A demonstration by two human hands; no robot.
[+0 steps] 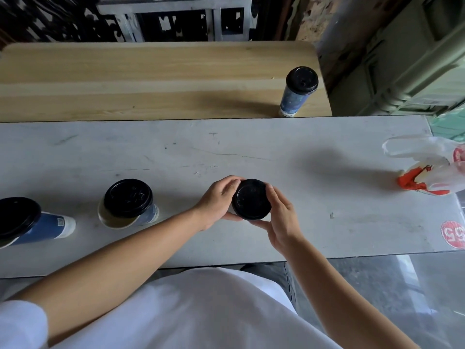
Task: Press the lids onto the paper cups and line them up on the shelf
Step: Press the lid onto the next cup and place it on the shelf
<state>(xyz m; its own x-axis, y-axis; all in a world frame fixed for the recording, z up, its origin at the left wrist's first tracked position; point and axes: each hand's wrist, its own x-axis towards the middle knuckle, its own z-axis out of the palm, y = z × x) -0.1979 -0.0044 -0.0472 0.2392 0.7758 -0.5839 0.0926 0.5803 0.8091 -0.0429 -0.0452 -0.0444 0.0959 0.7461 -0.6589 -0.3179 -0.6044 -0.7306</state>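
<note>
A black lid (251, 199) sits on top of a paper cup at the middle of the grey table (251, 152); the cup itself is hidden beneath it. My left hand (218, 202) grips its left side and my right hand (281, 217) curls round its right edge. To the left, a second black lid (128, 198) lies loosely askew on a blue cup (151, 215). At the far left edge a third blue cup (47, 229) also carries a black lid (17, 217). One lidded blue cup (298, 90) stands upright at the right end of the wooden shelf (151, 79).
A white plastic bag with red print (432, 170) lies at the table's right end. A red round sticker (454, 234) marks the near right corner. Dark metal frames stand behind the shelf, green crates to the right.
</note>
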